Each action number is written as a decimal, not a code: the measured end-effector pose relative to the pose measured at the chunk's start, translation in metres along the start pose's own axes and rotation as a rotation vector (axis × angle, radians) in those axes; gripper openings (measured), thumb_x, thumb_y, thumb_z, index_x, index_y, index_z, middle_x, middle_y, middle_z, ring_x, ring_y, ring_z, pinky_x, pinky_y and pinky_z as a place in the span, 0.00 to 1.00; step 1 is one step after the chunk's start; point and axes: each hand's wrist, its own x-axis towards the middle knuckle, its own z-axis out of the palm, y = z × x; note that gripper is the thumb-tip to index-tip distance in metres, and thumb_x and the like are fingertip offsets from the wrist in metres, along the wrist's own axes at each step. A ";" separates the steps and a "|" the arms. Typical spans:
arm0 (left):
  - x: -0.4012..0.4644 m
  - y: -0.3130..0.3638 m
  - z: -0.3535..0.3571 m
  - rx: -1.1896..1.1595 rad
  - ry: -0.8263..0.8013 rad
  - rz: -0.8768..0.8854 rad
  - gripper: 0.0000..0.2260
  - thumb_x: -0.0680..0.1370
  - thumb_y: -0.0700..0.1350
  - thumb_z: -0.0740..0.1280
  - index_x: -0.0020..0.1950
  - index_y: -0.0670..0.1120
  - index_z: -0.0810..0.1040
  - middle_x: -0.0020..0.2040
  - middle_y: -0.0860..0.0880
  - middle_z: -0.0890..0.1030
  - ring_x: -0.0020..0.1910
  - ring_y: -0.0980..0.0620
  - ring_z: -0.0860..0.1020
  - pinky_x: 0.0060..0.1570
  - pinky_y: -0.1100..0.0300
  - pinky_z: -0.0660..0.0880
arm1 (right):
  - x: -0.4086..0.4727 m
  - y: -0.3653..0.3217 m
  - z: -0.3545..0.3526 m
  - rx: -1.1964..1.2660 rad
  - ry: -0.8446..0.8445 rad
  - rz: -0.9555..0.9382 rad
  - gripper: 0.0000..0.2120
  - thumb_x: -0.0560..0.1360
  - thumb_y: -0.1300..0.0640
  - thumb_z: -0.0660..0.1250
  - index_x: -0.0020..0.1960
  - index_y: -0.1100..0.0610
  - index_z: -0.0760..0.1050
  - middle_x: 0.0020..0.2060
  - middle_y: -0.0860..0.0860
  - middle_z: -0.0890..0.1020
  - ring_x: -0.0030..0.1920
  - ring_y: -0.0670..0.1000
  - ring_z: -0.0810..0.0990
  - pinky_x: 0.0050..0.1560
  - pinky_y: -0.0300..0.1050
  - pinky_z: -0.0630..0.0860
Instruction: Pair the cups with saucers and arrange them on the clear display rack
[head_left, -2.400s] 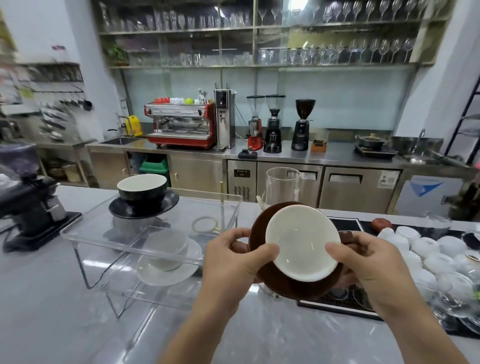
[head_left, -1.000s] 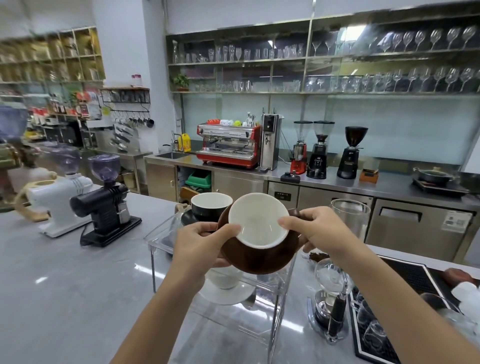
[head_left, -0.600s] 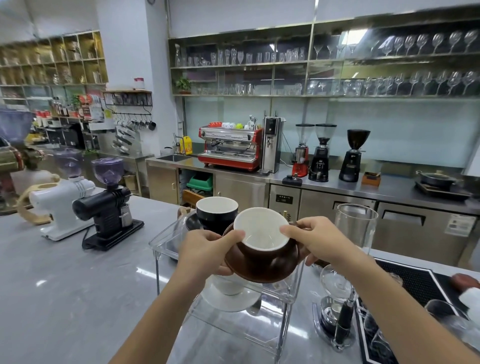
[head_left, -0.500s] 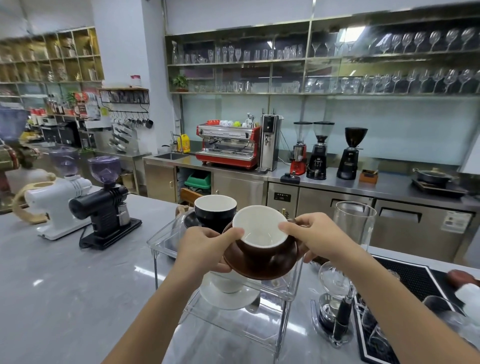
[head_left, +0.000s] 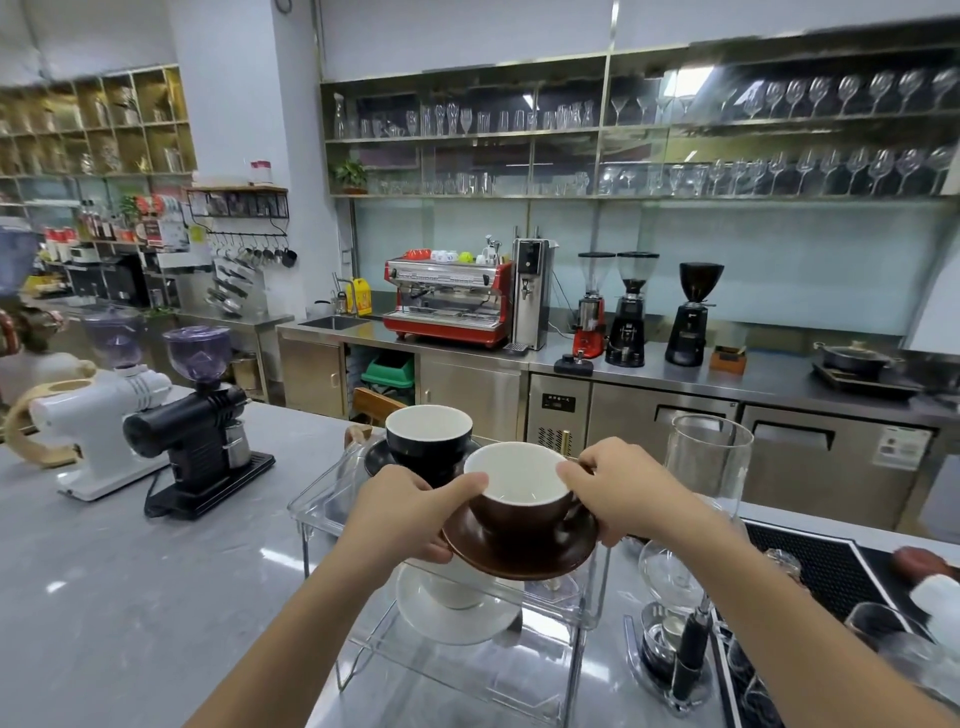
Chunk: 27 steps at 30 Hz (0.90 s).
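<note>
A brown cup (head_left: 519, 506) with a white inside sits upright on its brown saucer (head_left: 524, 558). My left hand (head_left: 410, 512) grips the saucer's left edge, thumb on the cup's rim. My right hand (head_left: 621, 491) holds the cup and saucer from the right. The pair hovers just over the top tier of the clear display rack (head_left: 322, 512), at its near right part. A black cup (head_left: 428, 436) on a black saucer (head_left: 376, 457) stands on the top tier behind. A white cup (head_left: 454, 590) on a white saucer (head_left: 452, 618) sits on the lower tier.
A black grinder (head_left: 197, 431) and a white grinder (head_left: 98, 415) stand to the left on the grey counter (head_left: 130, 597). A tall glass siphon (head_left: 696, 519) stands just right of the rack. A black mat (head_left: 831, 577) with glasses and cups lies at far right.
The brown cup and saucer have levelled out from a tilt towards me and dropped lower over the rack's top tier. Both hands keep their hold.
</note>
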 end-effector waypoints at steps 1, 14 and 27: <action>0.000 0.002 -0.001 0.028 -0.001 0.013 0.23 0.73 0.60 0.74 0.37 0.40 0.84 0.27 0.48 0.84 0.29 0.51 0.86 0.34 0.61 0.84 | -0.001 0.000 0.000 -0.024 0.006 -0.008 0.17 0.78 0.50 0.57 0.39 0.60 0.74 0.26 0.52 0.82 0.24 0.51 0.84 0.31 0.43 0.80; -0.001 0.006 -0.004 0.249 0.007 0.098 0.29 0.73 0.67 0.70 0.36 0.39 0.84 0.27 0.47 0.84 0.26 0.51 0.85 0.37 0.56 0.85 | -0.004 -0.009 0.002 -0.237 0.200 -0.116 0.16 0.75 0.53 0.59 0.29 0.55 0.71 0.23 0.47 0.73 0.27 0.50 0.69 0.30 0.42 0.72; 0.001 0.082 0.003 0.243 0.409 0.998 0.05 0.73 0.44 0.77 0.40 0.47 0.83 0.39 0.55 0.82 0.40 0.55 0.78 0.45 0.62 0.74 | -0.041 -0.022 -0.057 0.006 0.901 -0.475 0.06 0.72 0.60 0.74 0.39 0.54 0.78 0.39 0.47 0.82 0.44 0.47 0.80 0.51 0.47 0.79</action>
